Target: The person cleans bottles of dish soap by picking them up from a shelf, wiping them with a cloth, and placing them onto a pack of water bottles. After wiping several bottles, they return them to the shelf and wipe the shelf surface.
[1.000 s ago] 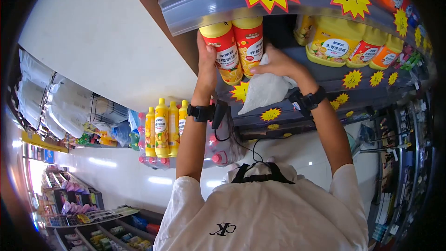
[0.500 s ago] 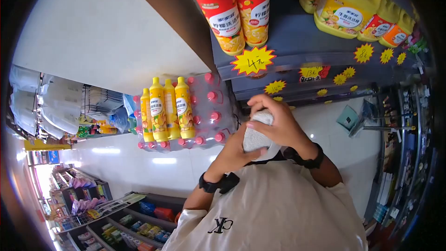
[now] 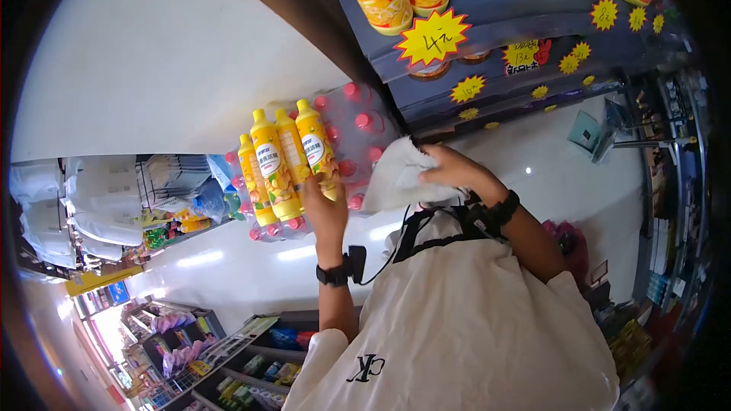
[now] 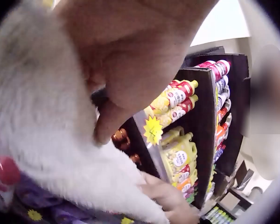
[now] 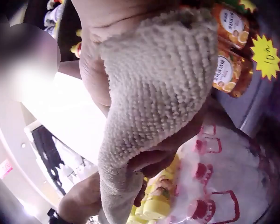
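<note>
Several yellow dish soap bottles [image 3: 268,164] stand on a plastic-wrapped pack of red-capped bottles [image 3: 364,122]. My left hand [image 3: 325,213] is at the lower end of the rightmost yellow bottle [image 3: 314,137] in the head view, fingers spread and overlapping its base. Farther right, my right hand [image 3: 461,173] grips a white cloth [image 3: 396,175] that hangs down toward the left. In the right wrist view the cloth [image 5: 154,93] shows a looped towel weave and hides part of the right fingers. The same cloth [image 4: 46,112] covers much of the left wrist view.
Red-and-yellow bottles [image 3: 381,4] stand on the grey shelf [image 3: 487,19] above, behind a star price tag [image 3: 432,38]. A white panel [image 3: 183,53] borders the shelf on the left. Hanging white bags [image 3: 99,198] are at far left.
First both hands were at the red-and-yellow bottles on the shelf; then they came together around the cloth. Now the left hand has moved left to the yellow bottles; the right keeps the cloth.
</note>
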Motion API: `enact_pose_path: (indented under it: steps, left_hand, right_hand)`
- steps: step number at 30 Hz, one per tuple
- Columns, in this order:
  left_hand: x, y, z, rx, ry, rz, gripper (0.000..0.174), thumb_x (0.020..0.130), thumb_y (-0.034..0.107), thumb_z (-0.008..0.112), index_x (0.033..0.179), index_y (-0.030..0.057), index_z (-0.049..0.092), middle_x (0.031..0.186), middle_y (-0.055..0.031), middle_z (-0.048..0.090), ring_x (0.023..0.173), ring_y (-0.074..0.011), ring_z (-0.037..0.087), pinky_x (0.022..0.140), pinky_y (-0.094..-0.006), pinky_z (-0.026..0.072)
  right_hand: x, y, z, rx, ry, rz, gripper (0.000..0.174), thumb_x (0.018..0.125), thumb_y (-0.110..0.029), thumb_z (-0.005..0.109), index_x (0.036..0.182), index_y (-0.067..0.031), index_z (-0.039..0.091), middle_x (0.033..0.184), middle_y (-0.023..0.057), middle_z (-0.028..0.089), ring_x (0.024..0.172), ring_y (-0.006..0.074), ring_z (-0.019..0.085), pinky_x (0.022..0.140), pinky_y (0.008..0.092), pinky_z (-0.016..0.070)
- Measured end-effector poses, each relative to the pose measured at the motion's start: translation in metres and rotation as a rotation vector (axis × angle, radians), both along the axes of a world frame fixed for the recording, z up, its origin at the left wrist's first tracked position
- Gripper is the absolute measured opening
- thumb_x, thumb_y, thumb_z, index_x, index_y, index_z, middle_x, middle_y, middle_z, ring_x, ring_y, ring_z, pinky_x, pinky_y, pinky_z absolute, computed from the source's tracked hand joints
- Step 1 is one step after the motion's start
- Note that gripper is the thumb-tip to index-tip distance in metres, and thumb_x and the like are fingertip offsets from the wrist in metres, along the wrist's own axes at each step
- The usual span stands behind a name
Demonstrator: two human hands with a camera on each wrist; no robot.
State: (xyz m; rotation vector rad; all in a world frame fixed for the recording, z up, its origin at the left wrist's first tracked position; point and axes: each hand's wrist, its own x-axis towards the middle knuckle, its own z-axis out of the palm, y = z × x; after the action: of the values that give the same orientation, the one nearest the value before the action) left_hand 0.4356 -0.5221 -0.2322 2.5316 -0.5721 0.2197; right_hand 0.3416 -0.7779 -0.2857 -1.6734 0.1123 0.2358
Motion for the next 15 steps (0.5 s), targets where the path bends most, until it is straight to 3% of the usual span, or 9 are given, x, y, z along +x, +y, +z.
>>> enact_pose_path:
  steps: [2,5,8,12,15]
  left_hand:
    - [0.018,0.008,-0.005,0.127,-0.224,0.112,0.039,0.075,0.015,0.07,0.103,-0.0034,0.049,0.09,-0.0212,0.054,0.084,-0.0406,0.052,0.073,-0.0463,0.0443]
    - [0.036,0.006,-0.023,0.292,-0.033,0.115,0.048,0.075,0.024,0.071,0.105,-0.0045,0.046,0.095,-0.0228,0.052,0.088,-0.04,0.053,0.075,-0.0451,0.0457]
    - [0.027,-0.022,-0.021,0.443,-0.07,0.147,0.054,0.073,0.032,0.072,0.101,-0.0058,0.045,0.094,-0.0216,0.053,0.091,-0.0368,0.054,0.075,-0.0422,0.048]
    - [0.044,-0.03,-0.041,0.544,-0.178,0.198,0.051,0.071,0.026,0.071,0.1,-0.0067,0.045,0.082,-0.0151,0.056,0.076,-0.0343,0.058,0.064,-0.0402,0.0514]
    - [0.059,-0.031,-0.052,0.596,-0.168,0.237,0.049,0.07,0.033,0.073,0.093,-0.0043,0.051,0.081,-0.0166,0.061,0.075,-0.0342,0.063,0.063,-0.0397,0.0512]
  right_hand:
    - [0.006,0.009,-0.014,0.037,0.018,-0.111,0.048,0.07,-0.005,0.064,0.116,0.0024,0.053,0.11,0.0112,0.06,0.102,0.0166,0.054,0.09,0.0288,0.0423]
    - [0.017,0.02,0.003,0.033,-0.053,-0.187,0.049,0.07,-0.002,0.062,0.118,0.0026,0.05,0.108,0.0106,0.06,0.1,0.0167,0.054,0.089,0.0283,0.0421]
    - [0.025,0.025,0.032,-0.058,-0.179,-0.303,0.046,0.072,-0.002,0.059,0.116,0.0023,0.048,0.106,0.0121,0.059,0.098,0.0187,0.056,0.089,0.0295,0.0417]
    - [0.034,0.037,0.046,-0.172,-0.318,-0.517,0.04,0.074,-0.003,0.059,0.112,0.0019,0.049,0.103,0.0161,0.059,0.098,0.0249,0.058,0.087,0.0324,0.0425]
    - [0.034,0.048,0.056,-0.245,-0.355,-0.576,0.036,0.075,-0.002,0.059,0.109,0.0014,0.049,0.101,0.0181,0.059,0.096,0.0298,0.059,0.084,0.0347,0.0436]
